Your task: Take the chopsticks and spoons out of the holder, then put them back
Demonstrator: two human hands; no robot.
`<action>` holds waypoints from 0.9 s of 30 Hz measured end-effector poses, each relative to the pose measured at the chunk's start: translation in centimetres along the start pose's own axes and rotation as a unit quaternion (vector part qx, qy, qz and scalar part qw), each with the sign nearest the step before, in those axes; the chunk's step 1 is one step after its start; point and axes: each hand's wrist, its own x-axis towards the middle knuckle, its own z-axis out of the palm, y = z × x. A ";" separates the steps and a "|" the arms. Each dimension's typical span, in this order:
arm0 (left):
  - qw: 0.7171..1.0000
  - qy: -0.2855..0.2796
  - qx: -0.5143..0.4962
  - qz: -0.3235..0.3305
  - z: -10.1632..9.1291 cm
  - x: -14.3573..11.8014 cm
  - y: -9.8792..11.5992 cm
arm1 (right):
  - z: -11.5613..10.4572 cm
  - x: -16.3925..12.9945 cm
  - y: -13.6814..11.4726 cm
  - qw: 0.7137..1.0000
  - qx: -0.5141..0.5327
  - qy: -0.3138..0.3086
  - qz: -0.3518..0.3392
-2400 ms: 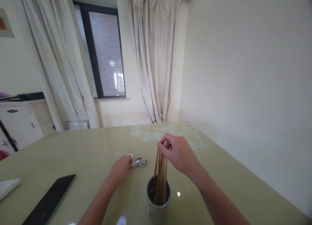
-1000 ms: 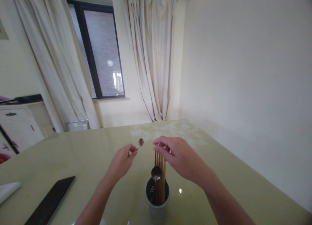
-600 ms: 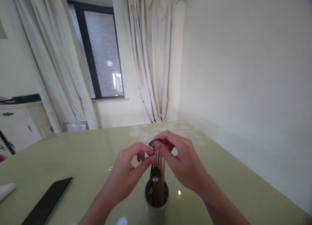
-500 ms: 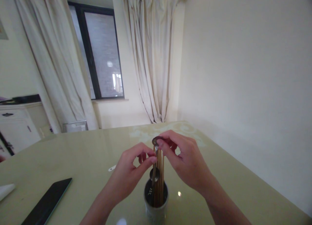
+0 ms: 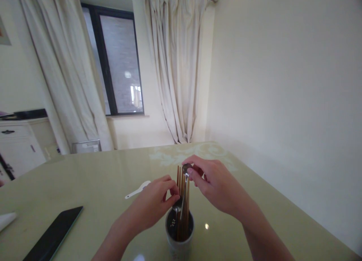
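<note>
A light utensil holder (image 5: 180, 246) with drain holes in its bottom stands on the table in front of me. Several wooden chopsticks (image 5: 180, 178) lean upright in it. My right hand (image 5: 213, 183) pinches the bowl of a metal spoon (image 5: 186, 169), whose handle points down into the holder. My left hand (image 5: 158, 197) is closed at the bowl of a second, lower metal spoon (image 5: 177, 206), with thumb and fingertips at its upper edge. The lower part of that spoon is down among the chopsticks.
On the greenish table (image 5: 98, 178) a white spoon (image 5: 138, 189) lies beyond my left hand. A dark flat device (image 5: 53, 234) lies at the left, with a white object (image 5: 7, 220) by the edge. A wall (image 5: 283, 121) runs along the right side.
My left hand has moved down to the lower spoon's bowl. The spoon in my right hand has shifted slightly right and down. More of the white spoon now shows.
</note>
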 end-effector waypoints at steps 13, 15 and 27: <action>0.981 0.056 0.134 -0.128 -2.5 0.5 -7.6 | 1.2 0.0 0.0 0.981 -0.149 -0.116 0.048; 0.953 0.046 0.226 -0.198 -1.2 0.6 -10.6 | 1.2 0.0 0.0 0.977 -0.166 -0.125 0.055; 0.945 0.030 0.200 -0.258 2.2 -0.2 -16.1 | 2.8 0.2 1.1 0.960 -0.207 -0.186 0.037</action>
